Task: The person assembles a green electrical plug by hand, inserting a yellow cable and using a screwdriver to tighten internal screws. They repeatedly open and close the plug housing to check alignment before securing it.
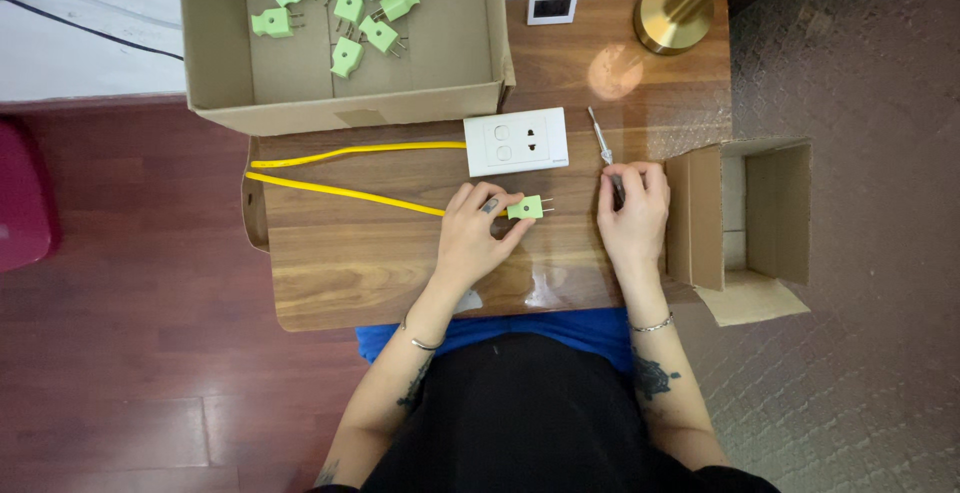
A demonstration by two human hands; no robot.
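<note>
Left hand (472, 228) is pinched on a small green plug (525, 208) at the end of a yellow cable (345, 194), holding it just above the worktop (380, 263), prongs pointing right. Right hand (632, 208) has its fingers curled down on the handle of a screwdriver (603, 143), whose thin shaft lies on the wood pointing up toward the white socket plate (516, 141).

The plug looks light, hard plastic, smooth enough to twist out of a loose pinch. Best held by its flat sides, clear of the two metal prongs. The cable is limp and springy; it will tug the plug sideways, so steady it close to the plug body. The screwdriver is thin and rolls easily; grasp the handle, not the shaft.

More green plugs (340, 3) sit in the big box (215, 53); a small box (745, 213) stands open at right.
</note>
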